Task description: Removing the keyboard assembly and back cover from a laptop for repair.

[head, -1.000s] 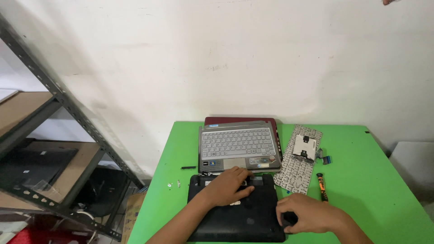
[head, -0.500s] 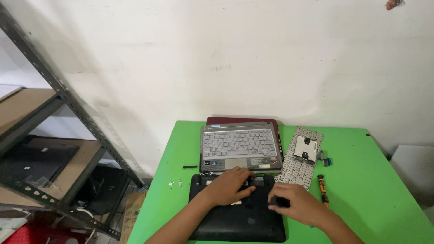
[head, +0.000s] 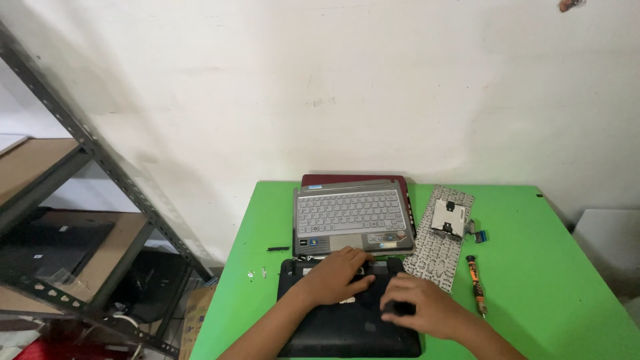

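Wall: a plain white wall (head: 347,87) is filling the upper part of your view, right behind the bench.
Shelf: a metal rack with wooden boards (head: 47,200) is standing at your left, apart from the bench.
Bench: your green bench (head: 560,280) is carrying everything you are handling.
Black laptop: the black laptop base (head: 347,327) is lying flat at the near edge of the bench, straight in front of you, with both your hands resting on it.
Silver laptop: a silver laptop half with its keyboard up (head: 351,217) is lying just behind the black one, stacked on a dark red laptop (head: 353,179) whose far edge is showing.
Loose keyboard: a detached keyboard (head: 433,257) is lying face down just right of the silver laptop, with a small metal plate (head: 448,218) sitting on its far end.
Left hand: your left hand (head: 337,275) is lying palm down, fingers spread, on the far part of the black laptop; it is pressing, not gripping.
Right hand: your right hand (head: 419,305) is curling over a small dark part on the right side of the black laptop; you cannot tell whether the fingers are closing on it.
Screwdriver: an orange and black screwdriver (head: 476,283) is lying just right of your right hand, untouched.
Screws: a few small screws (head: 257,273) are lying left of the black laptop.
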